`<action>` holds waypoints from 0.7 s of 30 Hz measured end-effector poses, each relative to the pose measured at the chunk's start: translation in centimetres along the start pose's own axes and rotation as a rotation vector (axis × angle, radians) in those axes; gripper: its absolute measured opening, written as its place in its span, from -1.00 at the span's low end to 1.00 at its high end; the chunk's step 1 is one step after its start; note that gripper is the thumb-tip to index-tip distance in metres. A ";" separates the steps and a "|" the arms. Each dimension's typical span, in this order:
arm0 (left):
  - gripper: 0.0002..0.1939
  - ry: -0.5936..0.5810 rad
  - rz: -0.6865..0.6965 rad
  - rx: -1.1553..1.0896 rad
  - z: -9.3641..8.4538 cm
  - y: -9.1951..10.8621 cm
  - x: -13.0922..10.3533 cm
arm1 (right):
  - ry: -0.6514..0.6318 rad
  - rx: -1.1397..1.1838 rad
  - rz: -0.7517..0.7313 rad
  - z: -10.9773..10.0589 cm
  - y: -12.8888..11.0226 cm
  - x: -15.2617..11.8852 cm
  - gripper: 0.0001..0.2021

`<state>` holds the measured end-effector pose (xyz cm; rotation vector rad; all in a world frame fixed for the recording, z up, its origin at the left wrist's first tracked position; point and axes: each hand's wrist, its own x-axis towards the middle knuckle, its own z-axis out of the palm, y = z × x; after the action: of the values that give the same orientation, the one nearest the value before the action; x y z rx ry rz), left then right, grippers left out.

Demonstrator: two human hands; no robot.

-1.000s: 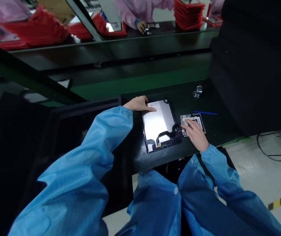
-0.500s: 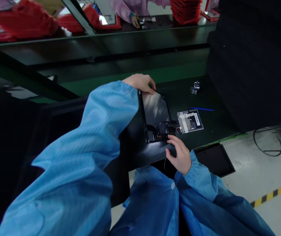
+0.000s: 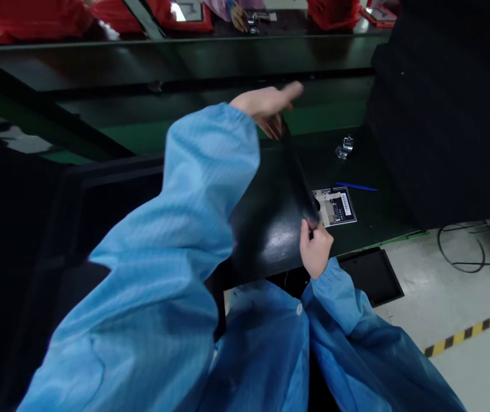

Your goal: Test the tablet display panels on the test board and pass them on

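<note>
Thin black rectangular panel (image 3: pixel 298 174) held tilted, nearly edge-on, above the dark green counter (image 3: pixel 266 226). Right hand (image 3: pixel 317 247) clamped on its near end; left hand (image 3: pixel 267 107) at the far end, thumb spread, blurred; cannot tell whether it grips. Risk, my judgement: panel slips or twists if the far end lacks support; its near end could knock the white-and-black flat circuit board (image 3: pixel 337 207) just beside. Half a second ago the panel's inner face showed broadly; now the panel partly hides the board.
</note>
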<state>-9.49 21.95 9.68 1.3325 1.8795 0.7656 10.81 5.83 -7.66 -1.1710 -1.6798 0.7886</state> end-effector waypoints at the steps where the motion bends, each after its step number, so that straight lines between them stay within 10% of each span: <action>1: -0.23 0.035 -0.006 -0.041 -0.3 -1.2 -1.3 | 0.030 0.046 0.044 -0.2 -0.1 0.1 -0.67; 5: -0.28 0.226 -0.141 -0.300 0.9 -8.7 -7.1 | 0.049 0.295 0.180 -0.3 -1.9 -0.3 -0.67; 9: -0.10 0.016 -0.249 -0.580 3.8 -14.6 -11.5 | 0.034 0.606 0.368 2.2 -5.0 -1.6 -0.68; 15: -0.10 0.019 -0.291 -0.839 5.5 -13.4 -14.0 | -0.018 0.665 0.464 5.7 -7.2 -2.7 -0.65; 21: -0.23 0.131 -0.539 -1.042 5.0 -11.6 -13.3 | -0.355 0.492 0.071 -0.7 -4.0 -0.6 -0.86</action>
<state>-8.69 6.20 0.32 0.1246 1.4289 1.2771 10.15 3.88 -4.16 -0.7781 -1.5926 1.4257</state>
